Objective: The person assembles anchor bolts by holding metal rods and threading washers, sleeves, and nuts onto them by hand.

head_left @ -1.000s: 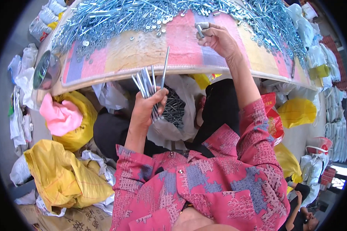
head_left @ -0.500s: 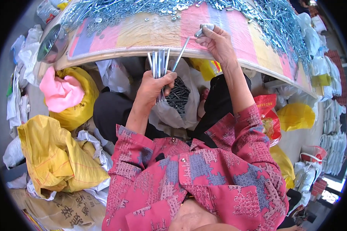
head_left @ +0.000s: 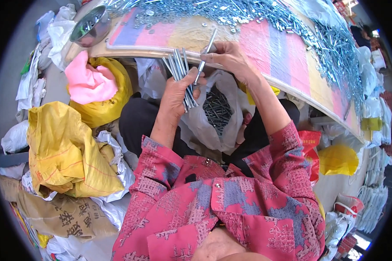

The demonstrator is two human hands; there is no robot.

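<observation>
My left hand (head_left: 178, 93) is closed around a bundle of slim silvery metal rods (head_left: 177, 65), which stick out above and below the fist. One single metal rod (head_left: 212, 39) slants up at the bundle's right, its lower end by my left thumb and fingertips. My right hand (head_left: 226, 58) is closed on this rod about midway, thumb and fingers pinching it. Whether a small metal piece also sits in those fingers is hidden. Below the hands, a white sack (head_left: 233, 93) between my knees stands open, holding many dark metal rods (head_left: 217, 113).
Ahead is a table with a striped cover (head_left: 257, 48), heaped with small metal parts (head_left: 196, 17) at its far side. A metal bowl (head_left: 90, 28) sits at its left end. Yellow sacks (head_left: 69, 152) and a pink cloth (head_left: 91, 80) lie left; a yellow bag (head_left: 339, 158) lies right.
My right hand has come down and left from above the table edge to the single rod, which it now grips. The short metal piece it held no longer shows clearly. The view has shifted.
</observation>
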